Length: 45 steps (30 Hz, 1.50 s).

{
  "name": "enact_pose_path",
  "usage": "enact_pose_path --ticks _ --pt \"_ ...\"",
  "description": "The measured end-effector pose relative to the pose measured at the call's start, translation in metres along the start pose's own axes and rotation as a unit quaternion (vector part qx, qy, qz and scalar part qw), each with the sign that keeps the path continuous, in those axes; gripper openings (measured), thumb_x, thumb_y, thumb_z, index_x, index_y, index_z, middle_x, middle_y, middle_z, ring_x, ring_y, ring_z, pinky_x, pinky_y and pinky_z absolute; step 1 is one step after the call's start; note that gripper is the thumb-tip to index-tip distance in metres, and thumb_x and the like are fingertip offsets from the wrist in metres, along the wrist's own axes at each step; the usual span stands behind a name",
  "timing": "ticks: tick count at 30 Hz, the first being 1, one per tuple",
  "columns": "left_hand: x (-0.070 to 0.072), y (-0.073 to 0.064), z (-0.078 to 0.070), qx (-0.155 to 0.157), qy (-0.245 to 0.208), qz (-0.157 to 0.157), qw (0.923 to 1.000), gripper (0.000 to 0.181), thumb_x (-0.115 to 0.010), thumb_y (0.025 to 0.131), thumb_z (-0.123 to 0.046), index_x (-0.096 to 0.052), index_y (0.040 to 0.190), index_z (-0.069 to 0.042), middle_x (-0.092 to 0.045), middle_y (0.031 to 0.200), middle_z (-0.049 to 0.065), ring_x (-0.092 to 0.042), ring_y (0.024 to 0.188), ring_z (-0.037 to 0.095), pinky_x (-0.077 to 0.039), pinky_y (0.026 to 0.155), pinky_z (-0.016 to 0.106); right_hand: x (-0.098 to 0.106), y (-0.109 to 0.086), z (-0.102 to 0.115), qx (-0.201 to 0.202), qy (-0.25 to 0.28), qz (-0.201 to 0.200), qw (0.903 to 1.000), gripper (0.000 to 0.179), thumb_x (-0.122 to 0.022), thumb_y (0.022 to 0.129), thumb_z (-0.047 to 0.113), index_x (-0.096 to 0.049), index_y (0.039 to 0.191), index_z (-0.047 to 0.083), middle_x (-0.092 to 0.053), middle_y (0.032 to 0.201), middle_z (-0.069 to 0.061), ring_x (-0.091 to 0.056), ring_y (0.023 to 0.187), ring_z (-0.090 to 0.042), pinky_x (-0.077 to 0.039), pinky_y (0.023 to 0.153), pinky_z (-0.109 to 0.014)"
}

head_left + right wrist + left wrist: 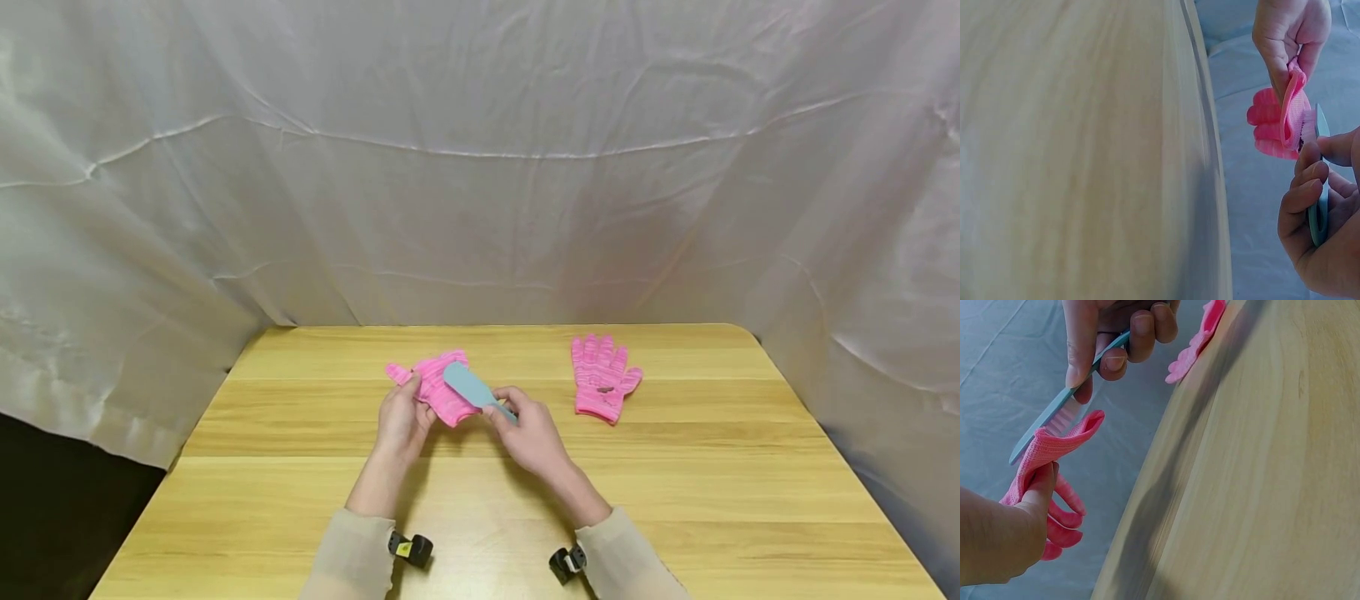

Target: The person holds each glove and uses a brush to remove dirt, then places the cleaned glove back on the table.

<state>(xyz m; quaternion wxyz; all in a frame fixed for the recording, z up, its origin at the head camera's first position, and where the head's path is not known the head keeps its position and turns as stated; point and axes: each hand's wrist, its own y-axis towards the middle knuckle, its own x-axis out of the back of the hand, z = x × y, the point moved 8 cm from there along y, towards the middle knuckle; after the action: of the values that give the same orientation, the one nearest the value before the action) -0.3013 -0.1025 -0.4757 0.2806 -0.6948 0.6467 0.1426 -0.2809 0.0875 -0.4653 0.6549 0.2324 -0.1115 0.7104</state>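
Observation:
Raised over the table, a pink knit glove [447, 406] is pinched between the thumb and fingers of my left hand [401, 423]. Its fingers droop below the hand in the left wrist view. My right hand [529, 431] grips the handle of a light blue brush [468, 385], thumb along its back. Pale bristles [1308, 125] face the glove and meet the fabric near its cuff [1285, 128]. From above, the brush head covers part of the glove.
A second pink glove [600, 379] lies flat on the wooden table [705, 492], right of the hands, fingers pointing away, with a dark mark near its cuff. A grey curtain [480, 208] hangs behind the table and along its sides.

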Motion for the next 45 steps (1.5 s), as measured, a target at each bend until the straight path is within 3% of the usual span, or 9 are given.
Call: enact_pose_path --ticks 15,28,38,45 --pt "0.0 0.0 0.002 0.003 0.002 0.002 1.0 0.045 -0.032 0.114 -0.021 -0.036 0.149 0.008 -0.064 0.131 0.011 -0.068 0.112 0.015 -0.053 0.105 0.032 0.004 0.001 -0.004 -0.016 0.007 -0.015 0.9997 0.027 -0.071 0.1 0.023 -0.07 0.121 0.006 -0.06 0.076 0.001 -0.045 0.063 -0.013 -0.038 0.058 -0.025" --pt "0.001 0.0 0.001 -0.002 -0.008 -0.003 1.0 0.04 -0.033 0.114 -0.02 -0.039 0.144 0.007 -0.067 0.119 0.006 -0.068 0.108 0.015 -0.055 0.101 0.031 0.006 0.0 -0.002 -0.014 0.006 -0.022 0.9996 0.025 -0.072 0.099 0.024 -0.071 0.118 0.007 -0.059 0.074 0.002 -0.047 0.062 -0.013 -0.039 0.058 -0.026" --pt "0.002 -0.001 0.0 -0.007 -0.003 -0.006 1.0 0.046 -0.031 0.114 -0.02 -0.036 0.15 0.009 -0.063 0.133 0.014 -0.068 0.113 0.015 -0.053 0.105 0.032 0.008 0.0 -0.001 -0.009 0.008 -0.031 0.9994 0.021 -0.072 0.098 0.02 -0.071 0.115 0.007 -0.063 0.075 0.002 -0.05 0.064 -0.014 -0.041 0.061 -0.028" --pt "0.002 0.0 0.002 -0.004 -0.005 -0.006 1.0 0.044 -0.032 0.114 -0.02 -0.036 0.149 0.008 -0.064 0.127 0.009 -0.067 0.111 0.015 -0.054 0.102 0.031 0.011 0.0 -0.001 -0.015 0.082 -0.043 0.9956 0.02 -0.069 0.1 0.014 -0.069 0.117 0.005 -0.06 0.073 -0.001 -0.047 0.06 -0.011 -0.037 0.054 -0.022"
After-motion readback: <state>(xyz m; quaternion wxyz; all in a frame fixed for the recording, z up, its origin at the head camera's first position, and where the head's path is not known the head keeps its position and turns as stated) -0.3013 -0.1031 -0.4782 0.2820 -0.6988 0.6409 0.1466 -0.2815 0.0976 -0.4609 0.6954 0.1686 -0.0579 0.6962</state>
